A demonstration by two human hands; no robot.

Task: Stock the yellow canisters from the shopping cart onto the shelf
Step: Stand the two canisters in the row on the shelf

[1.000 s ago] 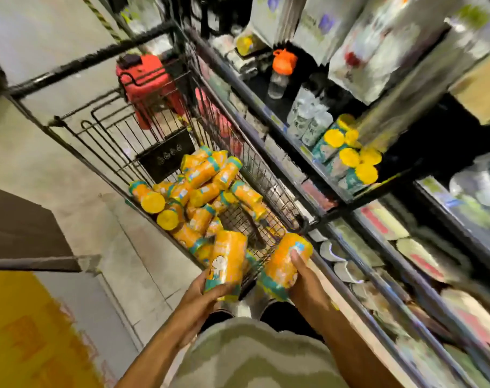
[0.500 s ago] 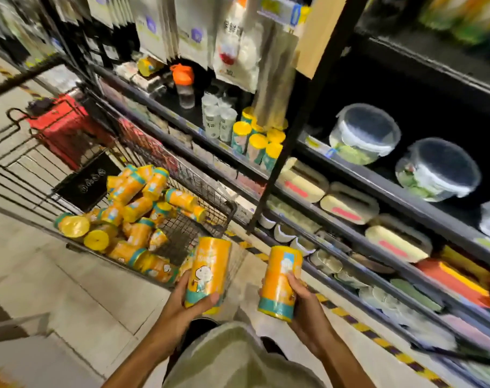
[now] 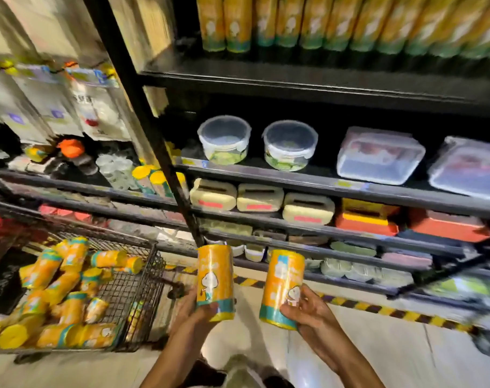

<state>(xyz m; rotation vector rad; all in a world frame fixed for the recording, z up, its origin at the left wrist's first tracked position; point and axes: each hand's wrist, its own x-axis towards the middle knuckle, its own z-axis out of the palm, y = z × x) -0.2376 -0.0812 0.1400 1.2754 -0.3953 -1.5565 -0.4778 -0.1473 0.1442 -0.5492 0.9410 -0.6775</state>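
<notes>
My left hand [image 3: 193,317] grips a yellow canister [image 3: 214,278] with a teal band, held upright in front of the shelving. Beside it, my right hand [image 3: 311,317] grips a second yellow canister [image 3: 284,284], also upright. Several more yellow canisters [image 3: 61,292] lie heaped in the wire shopping cart [image 3: 138,289] at the lower left. A row of matching yellow canisters [image 3: 336,21] stands on the top shelf [image 3: 308,82], blurred.
A black upright post [image 3: 148,130] splits the shelving. Round clear tubs [image 3: 224,141] and rectangular clear boxes [image 3: 378,155] fill the shelf below the top one; cream and orange boxes sit lower. A yellow-black striped strip [image 3: 378,309] runs along the floor.
My view has swung up and to the right, from the cart to the shelves. Both hands have carried their canisters away from the cart and now hold them upright before the shelving.
</notes>
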